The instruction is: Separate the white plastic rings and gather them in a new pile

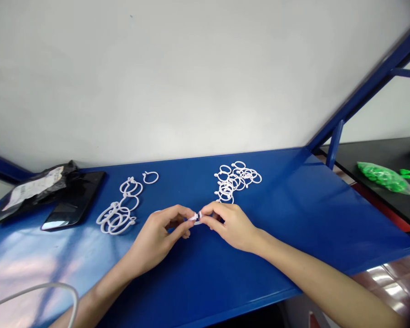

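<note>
Between my fingertips is a white plastic curtain ring (pixel 197 222), held just above the blue tabletop. My left hand (pixel 162 237) pinches one end of it between thumb and fingers. The other end is in the pinch of my right hand (pixel 228 224), with a small gap between the two ends. Most of the ring is hidden by my fingers. To the left lies a loose pile of white rings (pixel 116 218), with one single ring (pixel 151 177) apart behind it. Just beyond my right hand, another pile of white rings (pixel 237 178) overlaps on the table.
At the far left, a black plastic parcel (pixel 37 189) with a white label rests by a dark phone (pixel 73 209). A white cable (pixel 48 286) crosses the near left. The blue table (pixel 294 205) backs onto a pale wall. A bag of green pieces (pixel 384 176) lies on a black surface at right.
</note>
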`<act>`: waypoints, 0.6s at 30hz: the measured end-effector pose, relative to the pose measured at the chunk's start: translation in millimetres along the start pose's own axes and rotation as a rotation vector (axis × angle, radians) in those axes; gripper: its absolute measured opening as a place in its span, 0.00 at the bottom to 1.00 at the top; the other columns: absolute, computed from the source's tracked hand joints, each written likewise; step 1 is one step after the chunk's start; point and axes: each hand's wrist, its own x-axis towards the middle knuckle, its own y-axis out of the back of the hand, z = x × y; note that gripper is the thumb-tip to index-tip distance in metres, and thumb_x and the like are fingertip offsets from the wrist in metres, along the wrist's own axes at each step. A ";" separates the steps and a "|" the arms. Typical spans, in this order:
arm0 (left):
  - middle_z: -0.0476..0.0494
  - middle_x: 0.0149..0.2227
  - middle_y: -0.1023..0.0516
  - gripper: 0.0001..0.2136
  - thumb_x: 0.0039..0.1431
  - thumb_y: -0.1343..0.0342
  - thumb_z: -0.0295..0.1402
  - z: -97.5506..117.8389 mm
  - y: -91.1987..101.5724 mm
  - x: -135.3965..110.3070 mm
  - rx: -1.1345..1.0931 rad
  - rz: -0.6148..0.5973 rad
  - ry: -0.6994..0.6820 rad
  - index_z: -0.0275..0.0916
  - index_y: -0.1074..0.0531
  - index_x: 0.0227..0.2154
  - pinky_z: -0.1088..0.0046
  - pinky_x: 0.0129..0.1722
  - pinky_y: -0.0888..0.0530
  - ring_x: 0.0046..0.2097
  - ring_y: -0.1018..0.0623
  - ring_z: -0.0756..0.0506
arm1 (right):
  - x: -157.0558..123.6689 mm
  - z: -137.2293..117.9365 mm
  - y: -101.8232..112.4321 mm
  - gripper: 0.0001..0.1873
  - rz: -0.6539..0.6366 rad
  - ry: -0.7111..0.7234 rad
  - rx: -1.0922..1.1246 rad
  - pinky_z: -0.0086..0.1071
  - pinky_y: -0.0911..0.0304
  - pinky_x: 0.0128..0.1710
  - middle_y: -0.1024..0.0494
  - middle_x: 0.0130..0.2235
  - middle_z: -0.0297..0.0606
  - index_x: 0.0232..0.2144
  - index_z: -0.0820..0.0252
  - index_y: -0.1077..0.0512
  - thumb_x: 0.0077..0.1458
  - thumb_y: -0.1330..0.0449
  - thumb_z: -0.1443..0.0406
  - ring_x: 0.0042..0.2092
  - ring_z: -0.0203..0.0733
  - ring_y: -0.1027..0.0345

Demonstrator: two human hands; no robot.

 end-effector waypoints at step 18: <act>0.49 0.29 0.22 0.13 0.68 0.56 0.19 -14.3 -16.9 -9.3 0.604 0.150 -0.579 0.39 0.30 0.35 0.79 0.29 0.27 0.27 0.22 0.51 | -9.3 -3.1 -9.3 0.16 -0.087 0.358 -0.562 0.33 0.39 0.31 0.21 0.31 0.34 0.36 0.60 0.28 0.74 0.52 0.64 0.30 0.38 0.27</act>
